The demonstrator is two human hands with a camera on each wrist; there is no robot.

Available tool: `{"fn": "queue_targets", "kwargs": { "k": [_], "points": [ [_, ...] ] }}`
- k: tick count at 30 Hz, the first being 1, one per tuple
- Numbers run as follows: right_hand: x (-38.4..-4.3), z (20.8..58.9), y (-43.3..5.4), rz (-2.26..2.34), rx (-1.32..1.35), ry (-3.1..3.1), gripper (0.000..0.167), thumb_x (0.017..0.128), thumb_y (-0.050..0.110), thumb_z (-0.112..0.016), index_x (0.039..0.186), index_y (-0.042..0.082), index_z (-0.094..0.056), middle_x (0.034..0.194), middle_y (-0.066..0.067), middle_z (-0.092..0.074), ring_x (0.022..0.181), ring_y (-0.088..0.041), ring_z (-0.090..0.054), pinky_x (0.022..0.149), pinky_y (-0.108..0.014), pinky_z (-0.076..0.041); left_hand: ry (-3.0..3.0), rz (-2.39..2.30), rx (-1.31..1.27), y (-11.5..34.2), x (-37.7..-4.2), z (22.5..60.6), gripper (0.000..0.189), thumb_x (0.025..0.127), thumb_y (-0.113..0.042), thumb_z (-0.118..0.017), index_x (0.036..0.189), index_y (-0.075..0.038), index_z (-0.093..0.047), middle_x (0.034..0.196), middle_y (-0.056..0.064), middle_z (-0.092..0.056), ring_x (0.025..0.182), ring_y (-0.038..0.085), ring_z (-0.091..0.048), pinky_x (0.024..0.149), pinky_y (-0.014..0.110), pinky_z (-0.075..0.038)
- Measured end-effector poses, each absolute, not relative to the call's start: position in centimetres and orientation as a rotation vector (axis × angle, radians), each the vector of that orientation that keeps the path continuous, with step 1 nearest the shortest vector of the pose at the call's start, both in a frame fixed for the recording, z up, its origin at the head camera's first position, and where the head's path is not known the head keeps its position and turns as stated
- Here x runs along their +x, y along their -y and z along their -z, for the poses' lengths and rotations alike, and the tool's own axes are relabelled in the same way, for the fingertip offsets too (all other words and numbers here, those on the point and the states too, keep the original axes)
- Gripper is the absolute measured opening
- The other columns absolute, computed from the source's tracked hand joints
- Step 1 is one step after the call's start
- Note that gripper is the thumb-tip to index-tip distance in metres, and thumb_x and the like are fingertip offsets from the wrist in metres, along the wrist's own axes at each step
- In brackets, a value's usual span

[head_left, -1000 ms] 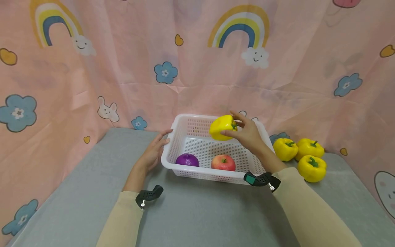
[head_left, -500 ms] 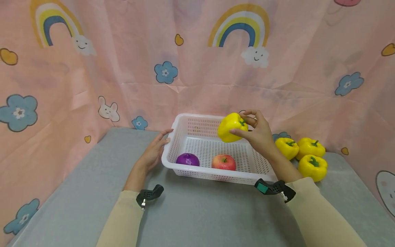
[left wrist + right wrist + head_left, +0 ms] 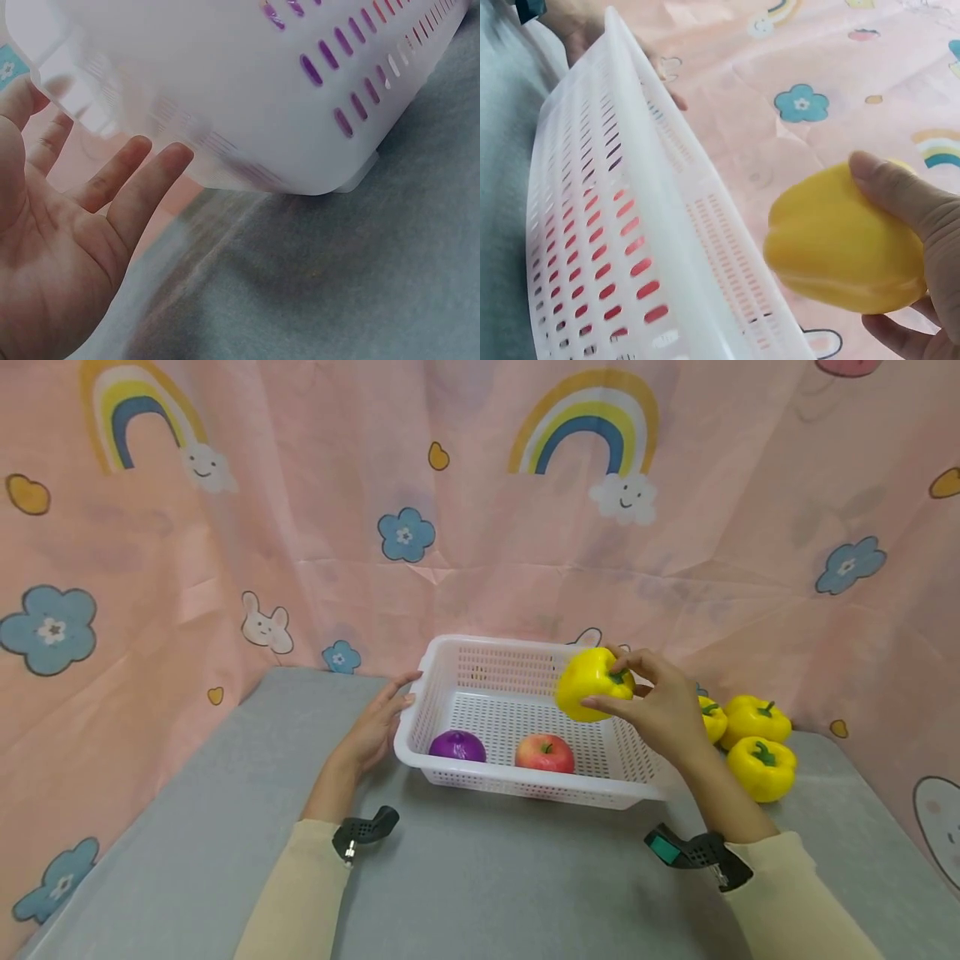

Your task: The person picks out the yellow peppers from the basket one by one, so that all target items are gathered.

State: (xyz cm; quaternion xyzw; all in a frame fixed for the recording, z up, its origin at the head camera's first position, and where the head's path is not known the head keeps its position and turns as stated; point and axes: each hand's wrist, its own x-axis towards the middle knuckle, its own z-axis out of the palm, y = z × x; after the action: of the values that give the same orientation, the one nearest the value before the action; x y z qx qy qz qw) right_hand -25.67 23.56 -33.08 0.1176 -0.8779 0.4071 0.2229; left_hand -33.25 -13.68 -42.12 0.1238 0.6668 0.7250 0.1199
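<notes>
A yellow bell pepper is gripped between the thumb and fingers of my right hand, over the right part of a white plastic basket. In the right wrist view the pepper shows beside the basket's rim, thumb on top and fingers below. My left hand touches the basket's left rim with its fingertips. Its lower fingers extend fairly straight along the outer wall in the left wrist view. Inside, near the front wall, lie a round purple onion and a red apple.
Three more yellow bell peppers stand grouped on the grey tabletop to the basket's right, one partly hidden behind my right hand. A pink patterned curtain rises directly behind the basket.
My right hand has moved to the right with the bell pepper, from over the basket's middle to over its right side, and ends slightly lower. The left hand stays at the rim.
</notes>
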Motion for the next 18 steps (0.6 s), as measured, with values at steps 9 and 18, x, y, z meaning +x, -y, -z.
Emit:
{"fn": "queue_targets", "kwargs": {
  "k": [9,18],
  "points": [
    [-24.0,34.0,-25.3,-1.047,0.223,2.472,0.048,0.081,0.033,-0.085,0.114,0.006,-0.064,0.143,-0.013,-0.062,0.112,-0.030,-0.060,0.101,-0.048,-0.057,-1.943,-2.122,0.374,13.7,-33.3,42.2,0.044,0.108,-0.025,-0.041,0.152,-0.027,-0.036,0.155,0.013,-0.039,0.132,0.034,-0.054,0.093,0.036,-0.059],
    [-22.6,34.4,-27.7,-1.114,0.148,2.398,0.050,0.081,0.026,-0.086,0.122,0.006,-0.067,0.144,-0.013,-0.058,0.109,0.004,-0.052,0.091,-0.004,-0.047,-1.941,-2.117,0.358,13.7,-33.5,42.3,0.045,0.108,-0.024,-0.041,0.152,-0.028,-0.036,0.155,0.013,-0.039,0.134,0.036,-0.053,0.092,0.034,-0.059]
  ]
}}
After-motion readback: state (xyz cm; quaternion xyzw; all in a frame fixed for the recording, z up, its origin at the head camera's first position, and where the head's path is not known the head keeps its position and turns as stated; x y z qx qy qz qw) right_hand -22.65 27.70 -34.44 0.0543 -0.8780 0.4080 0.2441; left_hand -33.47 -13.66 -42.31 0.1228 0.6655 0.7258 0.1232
